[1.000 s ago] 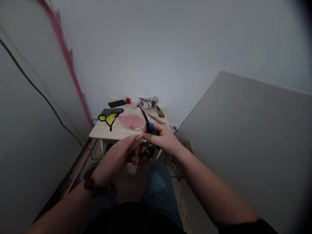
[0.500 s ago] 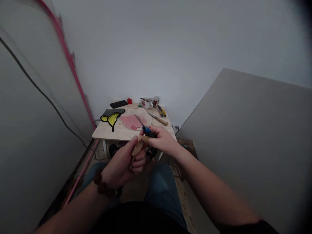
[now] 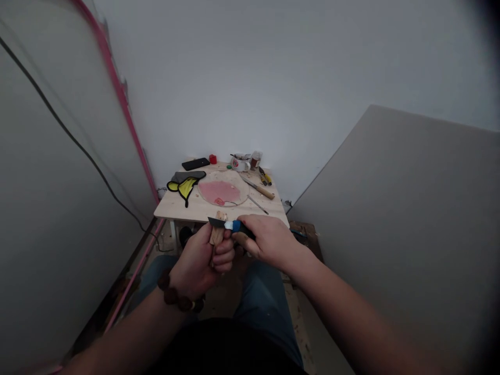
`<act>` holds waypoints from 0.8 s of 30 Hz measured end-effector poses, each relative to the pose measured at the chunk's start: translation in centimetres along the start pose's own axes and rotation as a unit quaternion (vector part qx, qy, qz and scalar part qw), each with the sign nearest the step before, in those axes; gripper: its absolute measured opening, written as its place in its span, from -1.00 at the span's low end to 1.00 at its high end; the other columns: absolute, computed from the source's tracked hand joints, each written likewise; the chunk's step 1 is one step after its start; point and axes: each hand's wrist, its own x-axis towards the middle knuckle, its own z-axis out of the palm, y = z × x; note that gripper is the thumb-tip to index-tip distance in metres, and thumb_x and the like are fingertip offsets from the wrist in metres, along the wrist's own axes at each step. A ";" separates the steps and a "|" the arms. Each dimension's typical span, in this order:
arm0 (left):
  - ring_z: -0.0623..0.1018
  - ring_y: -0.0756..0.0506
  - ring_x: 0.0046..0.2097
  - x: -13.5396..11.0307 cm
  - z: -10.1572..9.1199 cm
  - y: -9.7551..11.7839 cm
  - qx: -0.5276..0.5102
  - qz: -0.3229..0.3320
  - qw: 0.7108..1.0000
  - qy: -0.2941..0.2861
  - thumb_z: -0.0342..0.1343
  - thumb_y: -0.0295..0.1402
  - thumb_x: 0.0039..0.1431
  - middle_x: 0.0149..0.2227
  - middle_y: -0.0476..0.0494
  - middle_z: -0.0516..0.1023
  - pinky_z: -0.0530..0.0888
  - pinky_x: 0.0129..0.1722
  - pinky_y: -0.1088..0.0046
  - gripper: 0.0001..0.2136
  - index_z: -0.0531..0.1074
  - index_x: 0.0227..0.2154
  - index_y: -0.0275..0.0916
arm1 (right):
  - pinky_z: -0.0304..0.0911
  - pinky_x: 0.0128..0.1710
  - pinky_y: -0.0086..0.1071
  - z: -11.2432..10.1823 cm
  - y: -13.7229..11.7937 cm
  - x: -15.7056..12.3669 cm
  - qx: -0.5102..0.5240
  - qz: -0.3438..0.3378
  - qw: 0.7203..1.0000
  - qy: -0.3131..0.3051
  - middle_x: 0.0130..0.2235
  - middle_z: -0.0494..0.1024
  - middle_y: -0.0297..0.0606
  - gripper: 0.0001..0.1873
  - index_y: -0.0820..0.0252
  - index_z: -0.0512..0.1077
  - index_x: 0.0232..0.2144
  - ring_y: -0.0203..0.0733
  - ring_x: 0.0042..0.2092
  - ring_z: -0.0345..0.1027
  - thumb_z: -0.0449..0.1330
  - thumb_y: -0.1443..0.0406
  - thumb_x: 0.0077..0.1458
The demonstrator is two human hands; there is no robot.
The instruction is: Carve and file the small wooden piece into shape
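My left hand (image 3: pixel 203 260) is closed around a small pale piece of wood (image 3: pixel 217 234), held upright above my lap. My right hand (image 3: pixel 267 240) grips a knife with a blue and black handle (image 3: pixel 234 225). Its dark blade points left and lies across the top of the wood. A bead bracelet (image 3: pixel 177 299) circles my left wrist. Both hands meet just in front of the low table's near edge.
A small pale wooden table (image 3: pixel 179 208) stands ahead with a round board bearing a pink patch (image 3: pixel 221 191), a yellow-and-black cloth (image 3: pixel 183 186), a black phone (image 3: pixel 195 163), a mug (image 3: pixel 239 164) and wood-handled tools (image 3: pixel 258 188). A grey panel (image 3: pixel 390 219) leans at right.
The knife blade has swung from pointing up and away to lying level across the top of the wood. My left hand has turned the wood upright. The view has shifted slightly.
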 end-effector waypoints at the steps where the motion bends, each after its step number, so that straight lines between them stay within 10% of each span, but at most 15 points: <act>1: 0.00 0.08 -0.59 0.0 -0.1 -0.1 0.007 -0.001 1.000 -0.004 -0.03 -0.16 0.66 -0.54 0.15 0.14 0.10 -0.61 0.61 -0.63 0.41 -0.30 -0.22 | 0.20 -0.14 -0.23 -0.1 0.0 0.0 -0.017 -0.004 1.000 -0.003 -0.07 0.76 -0.11 -0.72 0.11 0.59 -0.02 0.03 -0.08 0.56 0.24 0.05 0.58; 9: -0.17 0.06 -0.55 -1.3 1.3 -0.5 0.005 -0.002 1.000 -0.015 0.04 -0.19 0.61 -0.56 0.21 0.03 0.05 -0.62 0.62 -0.66 0.38 -0.35 -0.20 | 0.25 -0.15 -0.22 -0.1 1.7 0.5 -0.065 -0.021 0.998 0.008 -0.05 0.78 -0.07 -0.60 0.07 0.62 0.12 0.07 -0.05 0.60 0.21 -0.04 0.57; 15: -0.10 0.07 -0.57 -3.6 2.1 -1.0 -0.005 -0.016 0.999 -0.037 0.21 -0.17 0.53 -0.59 0.19 0.08 0.07 -0.62 0.61 -0.65 0.37 -0.39 -0.18 | 0.23 -0.31 -0.26 -2.8 11.0 0.8 0.002 0.260 0.957 0.132 -0.14 0.79 -0.06 -0.49 0.09 0.67 0.13 0.07 -0.22 0.57 0.07 -0.04 0.56; 24: -0.13 0.07 -0.57 -0.7 -0.3 -0.3 -0.036 -0.033 0.998 -0.041 0.02 -0.24 0.63 -0.56 0.20 0.03 0.06 -0.60 0.61 -0.65 0.40 -0.36 -0.22 | 0.23 -0.15 -0.24 -0.7 1.9 0.6 0.003 -0.053 0.998 -0.026 -0.14 0.75 -0.13 -0.57 0.08 0.64 0.00 0.03 -0.11 0.57 0.19 -0.08 0.59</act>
